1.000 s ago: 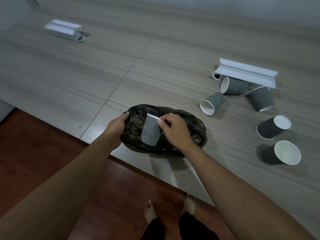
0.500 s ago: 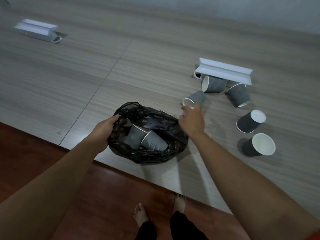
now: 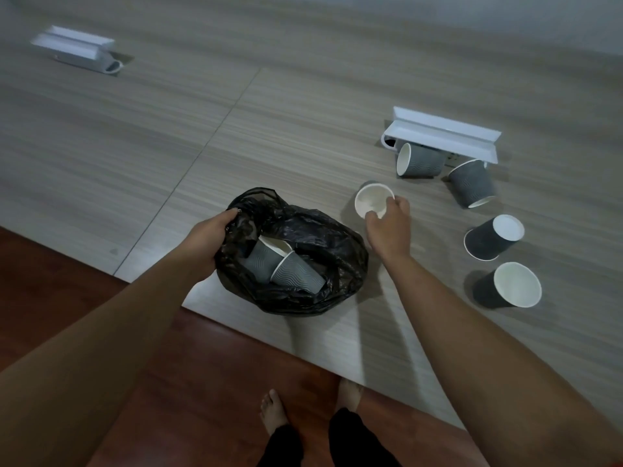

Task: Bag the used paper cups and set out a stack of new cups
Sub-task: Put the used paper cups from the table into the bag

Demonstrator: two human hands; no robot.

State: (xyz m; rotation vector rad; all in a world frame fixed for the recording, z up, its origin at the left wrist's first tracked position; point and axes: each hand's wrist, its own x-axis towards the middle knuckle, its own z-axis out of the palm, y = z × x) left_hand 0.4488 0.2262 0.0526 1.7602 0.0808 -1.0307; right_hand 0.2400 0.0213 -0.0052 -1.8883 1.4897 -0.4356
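Observation:
A black plastic bag [image 3: 323, 237] lies open near the table's front edge, with two grey paper cups [image 3: 293, 271] inside. My left hand [image 3: 210, 232] grips the bag's left rim. Just right of the bag, my right hand [image 3: 389, 224] pinches the rim of a grey paper cup [image 3: 371, 201] whose white inside faces up. Further right, several more grey cups lie on their sides: one [image 3: 419, 160] under a white fixture, one [image 3: 471, 183] beside it, one [image 3: 492, 238] lower down, and one [image 3: 514, 285] nearest the front edge.
A white flip-up cover [image 3: 445, 133] stands open on the wood-grain table [image 3: 303, 123] behind the cups. A second white cover [image 3: 76, 48] sits far left. The table's front edge runs diagonally; brown floor [image 3: 202, 382] and my bare feet lie below it.
My right hand let go of a cup into the bag, reached right, and now grips another cup lifted upright by its rim. The left hand has kept hold of the bag.

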